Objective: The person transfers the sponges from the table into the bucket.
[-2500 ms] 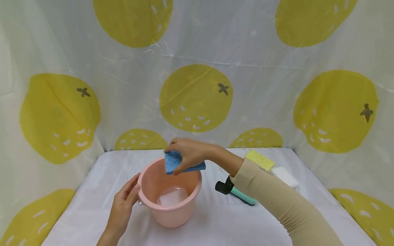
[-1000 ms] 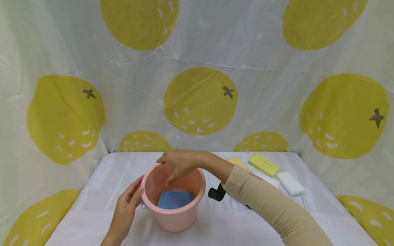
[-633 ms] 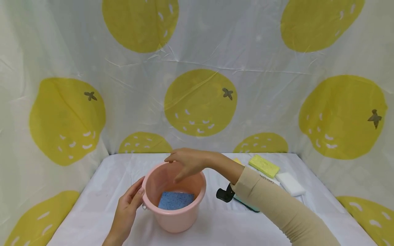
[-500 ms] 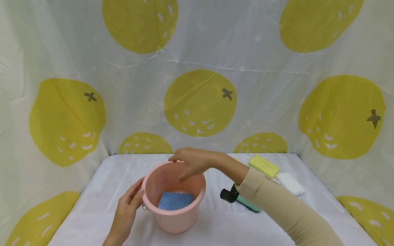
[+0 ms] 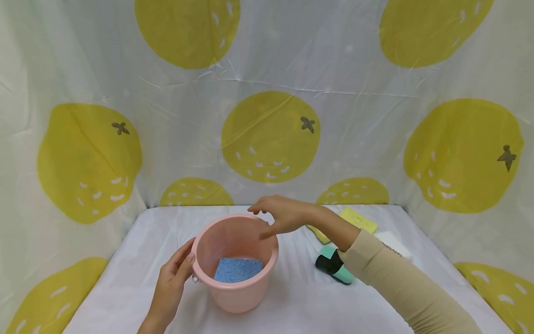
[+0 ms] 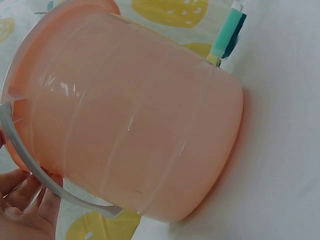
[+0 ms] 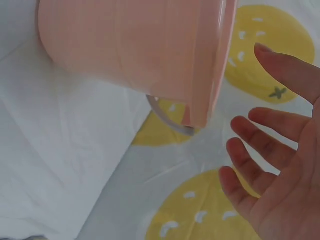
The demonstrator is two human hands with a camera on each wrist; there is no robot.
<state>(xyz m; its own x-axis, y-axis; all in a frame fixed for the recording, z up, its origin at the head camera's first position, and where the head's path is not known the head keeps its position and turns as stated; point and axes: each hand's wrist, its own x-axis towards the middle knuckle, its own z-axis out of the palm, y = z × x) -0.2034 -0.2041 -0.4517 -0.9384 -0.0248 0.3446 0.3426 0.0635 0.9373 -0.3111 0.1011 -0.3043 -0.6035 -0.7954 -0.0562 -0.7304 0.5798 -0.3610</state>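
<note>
A pink bucket [image 5: 238, 299] stands upright on the white-covered table, its grey handle [image 6: 37, 167] hanging down in the left wrist view. Inside it, at the bottom, lies a blue sponge [image 5: 238, 270]. My left hand [image 5: 168, 278] grips the bucket's left rim, thumb at the rim and fingers against the outside. Over the right side of the rim is my right hand [image 5: 285, 215], with fingers spread and slightly bent. In the right wrist view that hand [image 7: 285, 155] holds nothing and is apart from the bucket.
Right of the bucket lies a teal scrubber [image 5: 343, 274] with a black part, partly hidden by the sleeve [image 5: 400, 273]. Behind the right arm are a yellow sponge [image 5: 359, 221], another yellow piece [image 5: 319, 235] and a white block [image 5: 392, 242]. A lemon-print sheet hangs around the table.
The blue sponge, held by my right hand over the bucket at first, now lies inside it. My right hand has let go and moved up and right. The left hand keeps its grip.
</note>
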